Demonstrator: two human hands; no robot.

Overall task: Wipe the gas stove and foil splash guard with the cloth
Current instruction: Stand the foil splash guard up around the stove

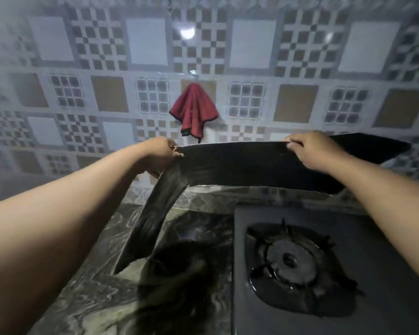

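Observation:
The foil splash guard (240, 165) is a dark folded sheet held up above the counter, its left panel (150, 213) bent down toward me. My left hand (159, 154) pinches its top edge at the fold. My right hand (312, 151) grips the top edge further right. A grey gas stove (363, 240) sits below on the right, with a black burner and pan support (290, 259). A red cloth (194, 111) hangs on the tiled wall, above and between my hands, touched by neither.
A patterned tiled wall (107, 93) rises behind the counter. The marbled stone countertop (82, 286) runs left of the stove. A dark shadow falls on it near the stove's left edge.

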